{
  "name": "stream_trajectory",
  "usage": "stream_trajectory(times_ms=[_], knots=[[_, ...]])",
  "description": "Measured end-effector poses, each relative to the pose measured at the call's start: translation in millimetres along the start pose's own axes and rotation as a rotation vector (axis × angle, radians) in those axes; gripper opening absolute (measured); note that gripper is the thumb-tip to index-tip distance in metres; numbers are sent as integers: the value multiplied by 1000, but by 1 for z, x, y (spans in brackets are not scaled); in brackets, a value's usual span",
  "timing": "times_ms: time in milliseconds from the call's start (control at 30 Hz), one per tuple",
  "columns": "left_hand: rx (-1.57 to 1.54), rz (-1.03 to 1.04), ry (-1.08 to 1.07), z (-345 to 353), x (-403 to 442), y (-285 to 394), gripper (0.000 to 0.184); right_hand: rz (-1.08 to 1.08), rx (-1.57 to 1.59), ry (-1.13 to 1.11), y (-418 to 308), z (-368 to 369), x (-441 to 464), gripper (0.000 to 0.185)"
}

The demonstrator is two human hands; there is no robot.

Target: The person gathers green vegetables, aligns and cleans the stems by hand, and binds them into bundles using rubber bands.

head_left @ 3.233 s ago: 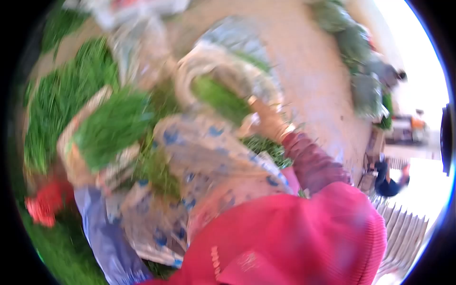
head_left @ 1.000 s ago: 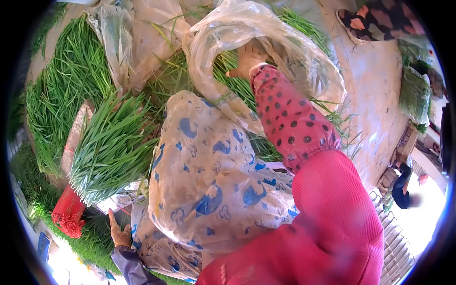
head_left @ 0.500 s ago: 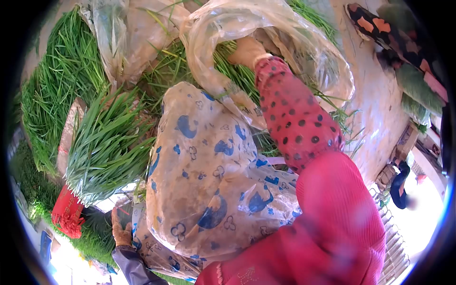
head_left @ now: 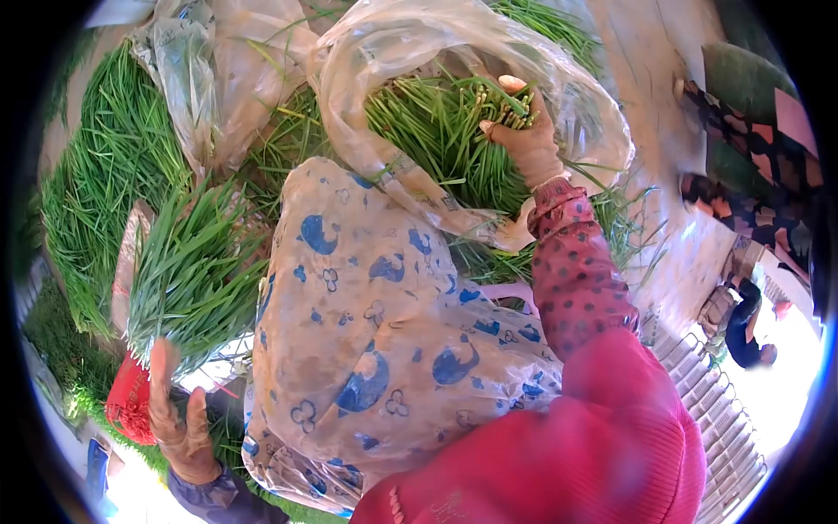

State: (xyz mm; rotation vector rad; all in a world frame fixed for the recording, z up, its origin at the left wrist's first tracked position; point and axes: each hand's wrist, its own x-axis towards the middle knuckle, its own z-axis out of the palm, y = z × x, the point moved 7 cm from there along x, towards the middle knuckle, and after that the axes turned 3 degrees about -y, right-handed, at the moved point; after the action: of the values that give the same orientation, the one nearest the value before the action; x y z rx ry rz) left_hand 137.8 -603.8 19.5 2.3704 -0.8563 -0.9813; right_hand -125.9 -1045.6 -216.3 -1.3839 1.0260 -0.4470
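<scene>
Inside the rolled rim of a clear plastic bag (head_left: 336, 96), my right hand (head_left: 528, 131), in a dotted red sleeve, grips a bunch of long green stalks (head_left: 502, 105) by the stem ends. More green stalks (head_left: 410, 122) lie in the bag beside it. My left hand (head_left: 183, 419), with a dark sleeve, has its fingers apart and holds nothing. It is just below a bundle of green leaves (head_left: 196, 271) with pale tips and beside a red cloth-like item (head_left: 131, 402). A plastic apron with blue whales (head_left: 349, 306) covers my lap.
A large heap of green stalks (head_left: 113, 192) lies at the left, beside another clear bag (head_left: 236, 79). At the right are a person in patterned clothing (head_left: 751, 157), filled green bags (head_left: 742, 79), a seated person (head_left: 744, 327) farther off, and a slatted rack (head_left: 711, 402).
My right hand has come back toward me from deeper in the bag, now with stalks in its grip. My left hand has risen and spread its fingers. The person in patterned clothing has moved down the right side.
</scene>
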Motion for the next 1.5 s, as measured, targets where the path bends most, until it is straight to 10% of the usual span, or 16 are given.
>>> stream_trajectory(times_ms=[200,267,433,600,700,800,933,967,1033,1100,1133,1167,1267,1500], knots=[[-456,407,-620,135,164,119,100,-53,-9,-83,6,-2,0,83],[-90,323,-860,201,211,117,120,-26,-24,-61,2,-5,-7,88],[271,192,-778,321,305,122,144,-29,41,-76,9,-12,-13,101],[60,546,-530,353,317,164,157,11,-77,-135,7,-8,-25,108],[-69,734,-452,367,317,175,132,-37,-213,-142,-5,-7,-26,98],[-1347,-469,-745,420,312,148,64,-291,-419,-164,-10,-7,-28,94],[-1728,-803,-1106,425,264,178,48,-290,-314,-148,-34,3,-21,92],[-1447,-223,-1044,436,282,163,48,-284,-336,-231,-30,7,-19,88],[-1112,306,-930,429,287,159,49,-484,-507,-359,-21,12,-13,68],[-1615,-654,-1143,415,259,170,74,-443,-430,-322,-19,11,-15,57],[-1621,-657,-1148,423,263,154,74,-407,-349,-284,-18,10,-15,46],[-1026,-7,-1093,426,281,135,80,-394,-376,-218,-22,8,-15,30],[22,463,-686,368,293,162,129,-100,-47,-13,2,-13,-9,25],[-133,508,-545,213,317,152,105,45,44,-81,6,-27,0,27]])
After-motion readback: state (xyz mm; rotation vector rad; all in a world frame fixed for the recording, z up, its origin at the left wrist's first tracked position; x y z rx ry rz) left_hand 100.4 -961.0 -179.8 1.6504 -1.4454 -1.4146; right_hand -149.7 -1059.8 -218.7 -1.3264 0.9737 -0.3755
